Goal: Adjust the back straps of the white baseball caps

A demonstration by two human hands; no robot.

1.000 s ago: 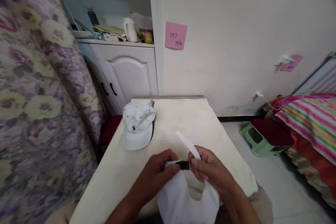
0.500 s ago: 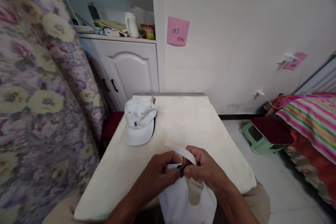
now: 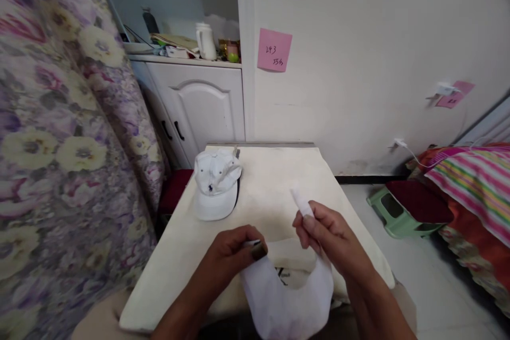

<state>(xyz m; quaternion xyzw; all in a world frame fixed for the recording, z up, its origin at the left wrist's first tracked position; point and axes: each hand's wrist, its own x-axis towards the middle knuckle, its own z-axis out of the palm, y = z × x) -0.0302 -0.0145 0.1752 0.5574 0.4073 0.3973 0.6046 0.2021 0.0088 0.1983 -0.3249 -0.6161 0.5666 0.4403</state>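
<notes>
A white baseball cap (image 3: 289, 311) is held up at the table's near edge, its back opening facing up and dark print showing inside. My left hand (image 3: 235, 252) is closed on the left end of the back band, where a brass-coloured buckle (image 3: 258, 250) shows at the fingertips. Between thumb and fingers, my right hand (image 3: 332, 234) pinches the cap's loose white strap (image 3: 302, 202), whose free end points up and left. Strap and buckle are apart. Another white cap (image 3: 217, 183) with a small dark logo rests on the table's far left, brim towards me.
The cream-covered table (image 3: 274, 186) stands against the wall. A flowered curtain (image 3: 79, 170) hangs at left beside a white cabinet (image 3: 207, 101) with a white jug (image 3: 206, 42) on it. On the right are a green stool (image 3: 392, 212) and a bed with striped bedding (image 3: 474, 180).
The strap has come out of the buckle. My right hand has moved up and right with the strap, my left hand slightly left with the buckle, and the cap's back opening is spread wider.
</notes>
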